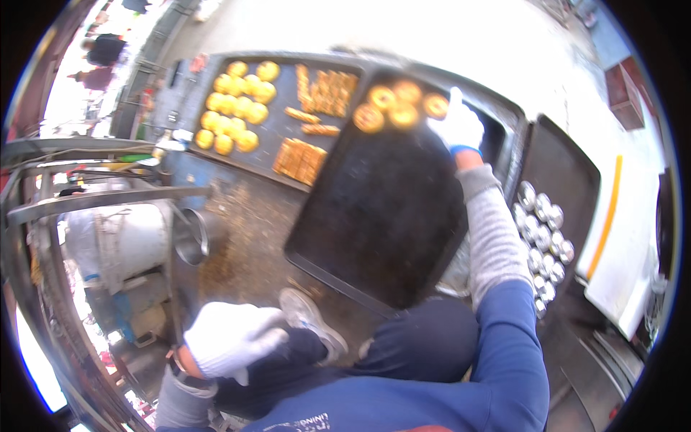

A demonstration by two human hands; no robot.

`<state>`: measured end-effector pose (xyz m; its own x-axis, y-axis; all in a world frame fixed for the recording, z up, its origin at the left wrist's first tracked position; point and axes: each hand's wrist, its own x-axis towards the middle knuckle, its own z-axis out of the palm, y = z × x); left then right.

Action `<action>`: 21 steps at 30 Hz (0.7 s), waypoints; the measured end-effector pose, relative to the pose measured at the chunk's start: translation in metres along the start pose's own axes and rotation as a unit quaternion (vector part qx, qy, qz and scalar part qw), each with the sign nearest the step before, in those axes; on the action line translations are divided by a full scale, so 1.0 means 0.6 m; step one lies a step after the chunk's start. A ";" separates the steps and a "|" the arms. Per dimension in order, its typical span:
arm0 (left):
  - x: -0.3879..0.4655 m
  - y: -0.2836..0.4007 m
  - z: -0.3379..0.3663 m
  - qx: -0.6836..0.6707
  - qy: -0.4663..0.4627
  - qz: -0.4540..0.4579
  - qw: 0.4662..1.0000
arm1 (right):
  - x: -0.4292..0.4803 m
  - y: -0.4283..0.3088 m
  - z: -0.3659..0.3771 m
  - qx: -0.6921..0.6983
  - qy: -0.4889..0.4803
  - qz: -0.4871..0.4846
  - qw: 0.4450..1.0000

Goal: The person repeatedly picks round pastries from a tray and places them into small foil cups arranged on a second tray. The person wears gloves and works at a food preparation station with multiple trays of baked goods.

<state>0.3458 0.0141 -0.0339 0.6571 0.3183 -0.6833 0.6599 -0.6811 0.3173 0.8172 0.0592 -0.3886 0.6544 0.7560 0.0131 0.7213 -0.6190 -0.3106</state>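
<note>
My right hand [459, 127], in a white glove, is over the far right part of a dark baking tray [378, 216]. Its fingers are beside a round golden pastry [435, 105]; blur hides whether they grip it. Several more round pastries [404, 114] with darker centres lie to its left at the tray's far end. My left hand [235, 340], also white-gloved, hangs above my lap at the lower left. Its fingers are loosely bent, and nothing shows in them.
Left of the dark tray, another tray [280, 129] bears yellow round pastries [235, 102] and brown stick-shaped pastries [299, 161]. On the right, a dark tray [567, 162] carries several shiny metal tins [542, 232]. A metal pot [197, 237] and metal frame [108, 202] stand left.
</note>
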 end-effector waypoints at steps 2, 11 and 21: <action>-0.015 -0.003 0.003 -0.017 -0.009 -0.043 0.999 | 0.007 -0.036 0.009 -0.039 -0.007 0.025 0.999; -0.055 -0.027 0.022 -0.044 -0.027 -0.109 0.993 | 0.037 -0.053 0.054 -0.062 -0.017 0.084 0.994; -0.042 -0.027 0.012 -0.041 -0.029 -0.089 0.995 | -0.038 0.031 -0.024 0.072 0.048 0.041 0.995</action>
<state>0.3162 0.0123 -0.0267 0.5061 0.3890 -0.7697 0.7936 -0.5596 0.2390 0.8188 0.0275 -0.3811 0.7337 0.6758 0.0704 0.6286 -0.6359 -0.4478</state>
